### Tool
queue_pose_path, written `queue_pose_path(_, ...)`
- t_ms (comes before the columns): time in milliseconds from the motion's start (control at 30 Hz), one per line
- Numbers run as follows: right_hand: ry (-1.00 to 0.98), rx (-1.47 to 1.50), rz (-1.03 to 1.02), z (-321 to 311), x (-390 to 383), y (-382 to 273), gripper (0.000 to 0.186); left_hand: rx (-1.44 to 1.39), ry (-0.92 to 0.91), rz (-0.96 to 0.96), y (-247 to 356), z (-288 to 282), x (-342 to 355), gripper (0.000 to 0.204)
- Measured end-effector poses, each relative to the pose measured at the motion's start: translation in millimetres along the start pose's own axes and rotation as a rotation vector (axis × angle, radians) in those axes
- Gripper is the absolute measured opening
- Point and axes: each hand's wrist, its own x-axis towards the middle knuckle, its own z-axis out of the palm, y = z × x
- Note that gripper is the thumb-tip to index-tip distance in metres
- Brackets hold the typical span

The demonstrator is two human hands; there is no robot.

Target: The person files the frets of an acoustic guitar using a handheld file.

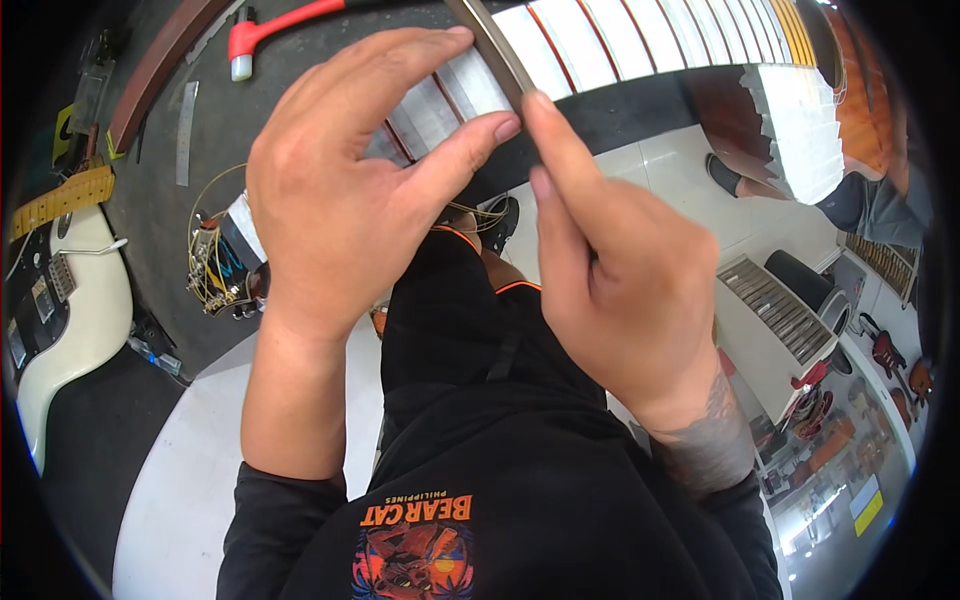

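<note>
A guitar neck point(640, 42) crosses the top of the view, its fretboard covered in white and silvery masking between the frets. A narrow grey-brown bar point(497, 52) lies across it at an angle. My left hand point(335, 170) arches over the neck, with its index fingertip and thumb against the bar's left side. My right hand point(630, 260) is closed at the bar's near end, index finger stretched along it and thumb below. The bar's far end runs out of the view. The remaining fingers of both hands are mostly hidden.
On the dark bench at left lie a red-handled hammer point(285, 28), a ruler point(186, 135), a tangle of wires and metal parts point(225, 265) and a white electric guitar body point(95, 300). A slatted rack point(775, 310) and a glass case point(835, 510) stand at right. Another person's shoe point(722, 175) shows beyond.
</note>
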Motion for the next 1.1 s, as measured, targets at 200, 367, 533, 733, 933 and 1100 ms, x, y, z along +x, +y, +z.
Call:
queue_pose_path(200, -0.021, -0.006, -0.041, -16.8, -114.0, 20.0, 0.055, 0.024, -0.002, 0.020, 1.3, 1.2, 1.1, 0.044)
queue_pose_path(367, 0.022, -0.035, -0.023, -9.1, -76.3, 8.2, 0.052, 0.023, 0.007, 0.027, -0.8, 0.6, -0.3, 0.045)
queue_pose_path(533, 0.075, -0.047, -0.070, 7.6, 16.1, 7.5, 0.042, 0.011, 0.011, 0.008, -2.2, 1.1, 0.1, 0.044)
queue_pose_path(733, 0.062, 0.142, 0.044, -24.1, -59.0, 12.5, 0.049, 0.032, 0.015, 0.026, 1.0, 1.0, 1.0, 0.044)
queue_pose_path(933, -0.066, 0.508, 0.272, -29.7, -121.2, 13.6, 0.046, 0.031, 0.017, 0.014, 0.7, 0.3, 1.8, 0.046)
queue_pose_path(1100, -0.079, 0.428, 0.233, -33.7, -134.5, 9.6, 0.049, 0.034, -0.003, 0.053, -2.7, -3.1, 2.1, 0.046)
